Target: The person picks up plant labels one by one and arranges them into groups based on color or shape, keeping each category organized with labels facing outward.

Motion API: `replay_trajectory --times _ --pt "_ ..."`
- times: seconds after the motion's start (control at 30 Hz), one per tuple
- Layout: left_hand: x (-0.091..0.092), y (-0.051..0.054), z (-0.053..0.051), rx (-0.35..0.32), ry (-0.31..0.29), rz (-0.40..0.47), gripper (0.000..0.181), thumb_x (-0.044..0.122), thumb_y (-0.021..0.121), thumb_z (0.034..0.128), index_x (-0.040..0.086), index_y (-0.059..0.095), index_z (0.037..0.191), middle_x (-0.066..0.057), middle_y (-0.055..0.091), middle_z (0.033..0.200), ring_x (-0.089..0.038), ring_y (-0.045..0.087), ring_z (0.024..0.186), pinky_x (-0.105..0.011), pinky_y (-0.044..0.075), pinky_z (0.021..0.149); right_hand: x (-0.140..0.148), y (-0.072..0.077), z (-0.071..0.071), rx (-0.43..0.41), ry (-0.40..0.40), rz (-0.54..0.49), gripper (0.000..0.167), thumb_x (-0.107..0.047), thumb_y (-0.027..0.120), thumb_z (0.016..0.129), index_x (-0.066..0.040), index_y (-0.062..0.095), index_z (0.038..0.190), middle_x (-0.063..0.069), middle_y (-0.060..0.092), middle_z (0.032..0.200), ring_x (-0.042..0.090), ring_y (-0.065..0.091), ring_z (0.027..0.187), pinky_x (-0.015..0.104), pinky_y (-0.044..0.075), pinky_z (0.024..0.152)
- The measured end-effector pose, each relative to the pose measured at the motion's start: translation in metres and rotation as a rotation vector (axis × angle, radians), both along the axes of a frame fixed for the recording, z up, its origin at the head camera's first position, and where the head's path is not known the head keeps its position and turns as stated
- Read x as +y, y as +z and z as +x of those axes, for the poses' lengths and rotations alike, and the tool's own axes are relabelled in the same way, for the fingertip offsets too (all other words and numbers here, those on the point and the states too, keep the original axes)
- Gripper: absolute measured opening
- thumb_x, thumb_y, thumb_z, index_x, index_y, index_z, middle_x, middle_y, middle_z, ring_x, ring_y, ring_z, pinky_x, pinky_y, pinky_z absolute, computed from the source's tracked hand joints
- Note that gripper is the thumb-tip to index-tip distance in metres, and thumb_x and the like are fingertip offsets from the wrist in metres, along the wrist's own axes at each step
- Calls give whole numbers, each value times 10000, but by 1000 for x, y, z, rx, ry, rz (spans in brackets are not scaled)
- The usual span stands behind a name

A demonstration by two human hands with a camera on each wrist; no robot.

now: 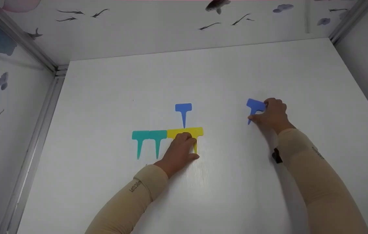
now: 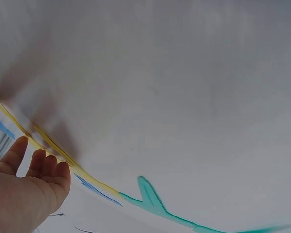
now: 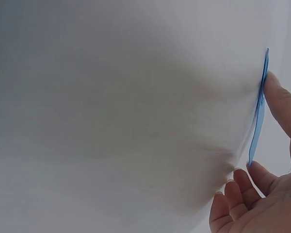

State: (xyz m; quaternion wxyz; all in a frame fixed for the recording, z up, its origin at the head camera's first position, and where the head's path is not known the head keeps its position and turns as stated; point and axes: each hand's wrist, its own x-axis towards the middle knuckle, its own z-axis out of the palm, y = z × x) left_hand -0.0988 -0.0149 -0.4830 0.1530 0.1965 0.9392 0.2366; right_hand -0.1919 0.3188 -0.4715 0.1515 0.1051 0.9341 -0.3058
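My right hand [image 1: 273, 113] holds a blue T-shaped plant label [image 1: 254, 104] at the right, thumb by its stem and index finger at its head. In the right wrist view this label [image 3: 259, 111] appears edge-on between thumb and index finger. My left hand [image 1: 179, 149] rests over yellow T-shaped plant labels [image 1: 198, 131], fingertips touching them and thumb apart, partly hiding them. Two teal plant labels [image 1: 141, 135] adjoin the yellow ones on the left, heads in one row, stems toward me. Above the yellow heads lies another blue plant label [image 1: 183, 107], its tip close to them.
The labels lie on a white tabletop [image 1: 112, 87]. White panels [image 1: 157, 29] with painted fish and plants stand at the back and sides, with a metal frame post [image 1: 42, 139] at the left edge.
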Motion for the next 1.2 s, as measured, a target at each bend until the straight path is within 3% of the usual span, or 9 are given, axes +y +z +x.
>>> replay_trajectory --times 0.63,0.93,1.2 --pt "0 2 0 9 3 -15 520 298 729 868 76 561 1308 -65 486 1290 -212 425 1213 -294 370 1078 0 1 2 32 -27 -64 904 -336 769 812 106 257 1413 329 342 1349 471 283 1281 579 322 1053" --pt "1 1 0 -10 14 -12 532 308 726 869 91 551 1322 -59 474 1307 -208 421 1216 -300 361 1088 0 4 3 -26 -48 -184 962 -307 746 846 3 76 1463 323 348 1404 433 351 1316 560 305 1076" --pt "0 1 0 -4 10 -12 533 309 723 871 96 549 1328 -56 476 1308 -206 421 1220 -298 359 1089 0 2 2 -27 -50 -206 942 -262 733 860 -20 51 1463 289 447 1335 394 437 1238 535 350 1045"
